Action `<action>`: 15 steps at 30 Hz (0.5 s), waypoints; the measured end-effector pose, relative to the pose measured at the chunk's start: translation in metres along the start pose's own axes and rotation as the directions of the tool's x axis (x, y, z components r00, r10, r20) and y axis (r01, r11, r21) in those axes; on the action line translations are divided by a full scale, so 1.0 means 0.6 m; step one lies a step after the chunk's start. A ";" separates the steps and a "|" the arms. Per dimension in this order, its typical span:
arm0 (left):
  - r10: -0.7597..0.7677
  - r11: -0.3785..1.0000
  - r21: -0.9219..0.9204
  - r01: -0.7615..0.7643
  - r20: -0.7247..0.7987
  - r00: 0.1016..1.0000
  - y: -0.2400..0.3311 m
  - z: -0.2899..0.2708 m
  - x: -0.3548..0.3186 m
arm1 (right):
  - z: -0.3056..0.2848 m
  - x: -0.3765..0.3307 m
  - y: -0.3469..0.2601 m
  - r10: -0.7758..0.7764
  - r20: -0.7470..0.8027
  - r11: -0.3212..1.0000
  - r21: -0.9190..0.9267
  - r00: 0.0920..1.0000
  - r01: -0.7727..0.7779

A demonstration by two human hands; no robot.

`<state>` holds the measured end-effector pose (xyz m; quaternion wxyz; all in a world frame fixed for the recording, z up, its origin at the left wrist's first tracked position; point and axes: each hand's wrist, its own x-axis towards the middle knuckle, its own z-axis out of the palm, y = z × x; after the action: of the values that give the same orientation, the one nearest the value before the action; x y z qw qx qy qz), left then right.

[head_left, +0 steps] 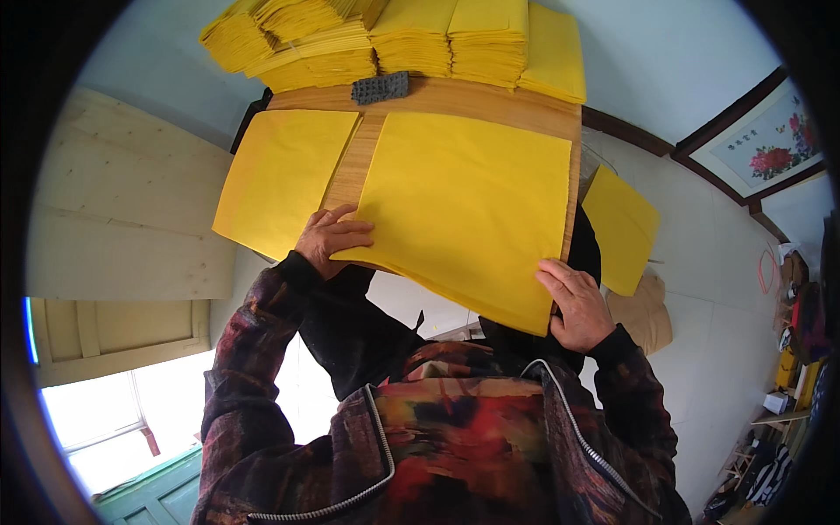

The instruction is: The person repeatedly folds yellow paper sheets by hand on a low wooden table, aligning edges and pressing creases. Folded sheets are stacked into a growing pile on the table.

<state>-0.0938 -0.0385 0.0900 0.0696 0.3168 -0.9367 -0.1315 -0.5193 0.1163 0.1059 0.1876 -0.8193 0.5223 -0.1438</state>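
Observation:
A large yellow paper sheet [468, 206] lies on a wooden board [477, 101] in front of me. My left hand [331, 239] rests on the sheet's near left corner, fingers spread flat on it. My right hand [576, 304] presses down on the near right corner, at the board's edge. A second yellow sheet [282, 175] lies to the left, hanging partly over the board's left edge. Both hands touch only the large sheet.
Several stacks of yellow paper [402, 39] sit along the far edge of the board, with a small dark block [381, 87] in front of them. Another yellow sheet [619, 227] lies below the board on the right. A framed flower picture [768, 140] stands farther right.

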 end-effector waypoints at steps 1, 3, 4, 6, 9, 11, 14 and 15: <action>-0.062 0.997 -0.044 0.064 0.042 0.997 -0.001 -0.002 0.000 | 0.000 0.000 0.002 0.006 0.000 1.000 0.023 1.000 -0.006; -0.101 0.988 -0.117 0.103 0.027 0.995 -0.004 -0.003 0.002 | 0.005 0.003 0.006 0.043 -0.035 0.994 0.102 0.998 -0.039; -0.118 0.980 -0.157 0.120 0.020 0.993 -0.007 -0.002 0.004 | 0.009 0.004 0.009 0.064 -0.051 0.989 0.139 0.997 -0.056; -0.228 0.928 -0.314 0.202 -0.048 0.972 -0.013 0.003 0.008 | 0.019 0.012 0.016 0.107 -0.165 0.970 0.234 0.981 -0.066; -0.340 0.809 -0.515 0.284 -0.016 0.940 -0.032 0.007 0.026 | 0.032 0.024 0.022 0.203 -0.312 0.931 0.356 0.928 -0.084; -0.408 0.738 -0.549 0.393 0.100 0.907 -0.046 0.005 0.044 | 0.032 0.029 0.024 0.373 -0.245 0.819 0.541 0.895 -0.193; -0.414 0.804 -0.429 0.411 0.091 0.906 -0.060 0.003 0.083 | 0.034 0.044 0.029 0.482 -0.258 0.713 0.671 0.837 -0.204; -0.479 0.795 -0.322 0.514 0.187 0.858 -0.065 0.000 0.095 | 0.036 0.052 0.031 0.517 -0.243 0.682 0.697 0.821 -0.223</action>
<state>-0.1167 -0.1032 0.0813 0.0447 0.5267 -0.7824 -0.3294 -0.5118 0.0840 0.0795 0.3635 -0.5270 0.6271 -0.4437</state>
